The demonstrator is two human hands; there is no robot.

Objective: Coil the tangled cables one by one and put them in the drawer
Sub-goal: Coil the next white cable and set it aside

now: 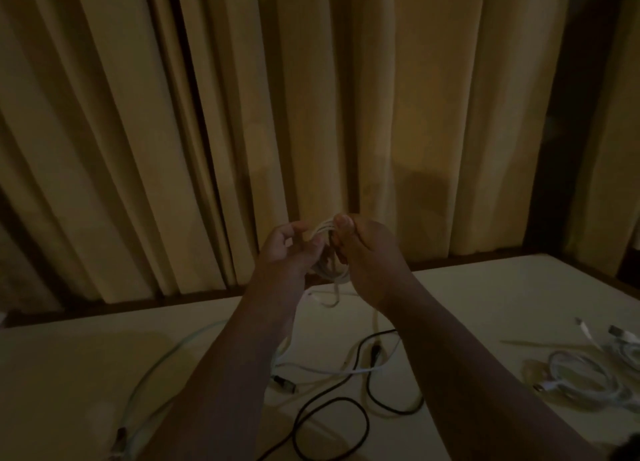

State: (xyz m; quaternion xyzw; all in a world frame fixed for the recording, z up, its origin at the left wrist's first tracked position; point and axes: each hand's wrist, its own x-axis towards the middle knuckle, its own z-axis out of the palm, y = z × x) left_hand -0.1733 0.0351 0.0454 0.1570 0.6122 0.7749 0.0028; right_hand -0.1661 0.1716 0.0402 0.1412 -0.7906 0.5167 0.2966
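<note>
Both hands are raised above the pale table (485, 294) and hold a small coil of white cable (327, 252) between them. My right hand (363, 252) grips the coil's top with thumb and fingers. My left hand (294, 249) pinches the coil's left side. A short loose end of the coil hangs down toward the table. Below my forearms lies a tangle: a black cable (332, 408), a white flat cable (329, 370) and a pale green cable (149, 374). No drawer is in view.
Coiled white cables (581, 377) with plugs lie on the table at the right. Tan curtains (311, 114) hang close behind the table's far edge. The room is dim.
</note>
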